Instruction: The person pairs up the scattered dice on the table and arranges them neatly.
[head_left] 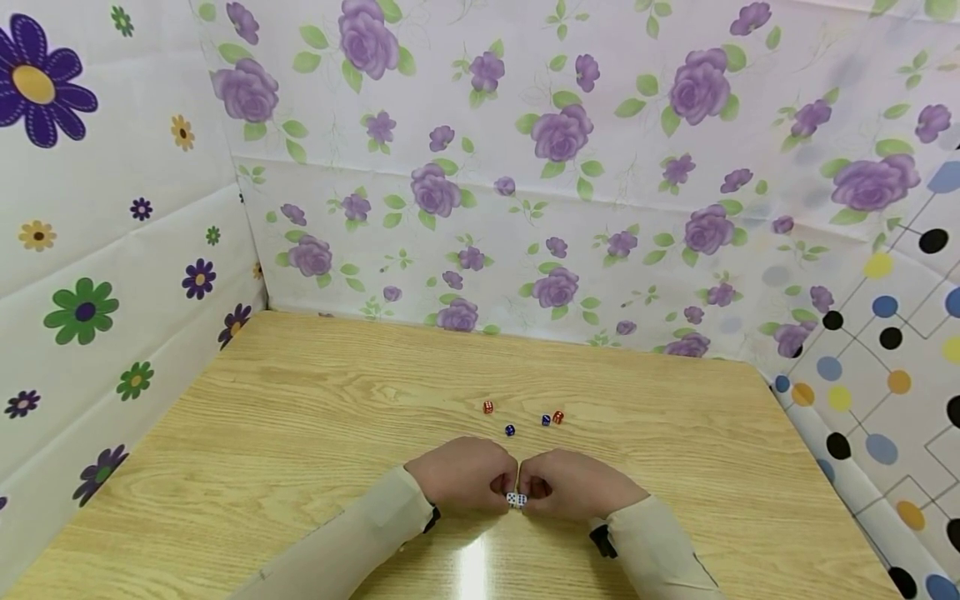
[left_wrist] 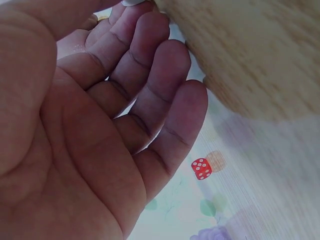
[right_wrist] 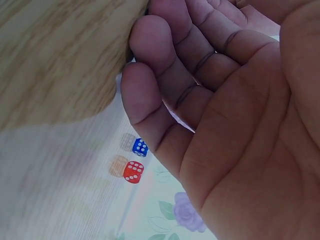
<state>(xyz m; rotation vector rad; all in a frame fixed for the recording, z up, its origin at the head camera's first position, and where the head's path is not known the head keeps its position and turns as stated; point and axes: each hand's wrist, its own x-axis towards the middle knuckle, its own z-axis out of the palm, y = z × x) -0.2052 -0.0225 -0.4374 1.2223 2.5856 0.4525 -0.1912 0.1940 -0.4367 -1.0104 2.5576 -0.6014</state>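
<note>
Two white dice sit side by side at the front of the table, seen in the head view. My left hand (head_left: 467,473) pinches the left white die (head_left: 512,498) between thumb and index finger. The right white die (head_left: 522,500) is pinched the same way by my right hand (head_left: 581,483). The knuckles of both hands nearly meet above the dice. In the left wrist view only a sliver of white die (left_wrist: 134,2) shows at the top edge, by the fingertips. The other fingers of each hand curve down at the wooden surface.
Beyond the hands lie a red die (head_left: 488,407), a blue die (head_left: 510,430), and a second blue die (head_left: 546,421) close beside another red die (head_left: 558,417). The wooden table (head_left: 337,392) is bordered by a flowered cloth (head_left: 375,242) at the back.
</note>
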